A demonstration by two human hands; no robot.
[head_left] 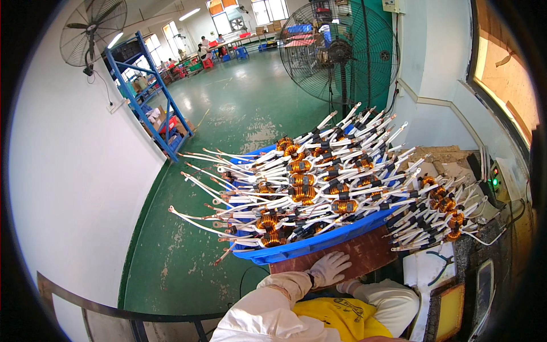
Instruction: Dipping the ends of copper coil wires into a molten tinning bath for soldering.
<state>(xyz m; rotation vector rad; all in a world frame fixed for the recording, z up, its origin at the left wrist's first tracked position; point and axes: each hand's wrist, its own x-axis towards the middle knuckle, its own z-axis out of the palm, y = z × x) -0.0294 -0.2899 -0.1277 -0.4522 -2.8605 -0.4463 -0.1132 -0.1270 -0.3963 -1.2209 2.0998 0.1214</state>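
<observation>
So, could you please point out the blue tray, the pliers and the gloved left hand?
Blue tray [319, 245]: head view, on its near wall.
Pliers [448, 261]: head view, near the joint.
Left hand [328, 269]: head view, on the gloved middle.

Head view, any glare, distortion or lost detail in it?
Head view: copper coils look fairly sharp, pale glare lies on the green floor; head view, top: far windows look washed out, distant people too small for detail; head view, lower left: the dark rail appears curved.
</observation>
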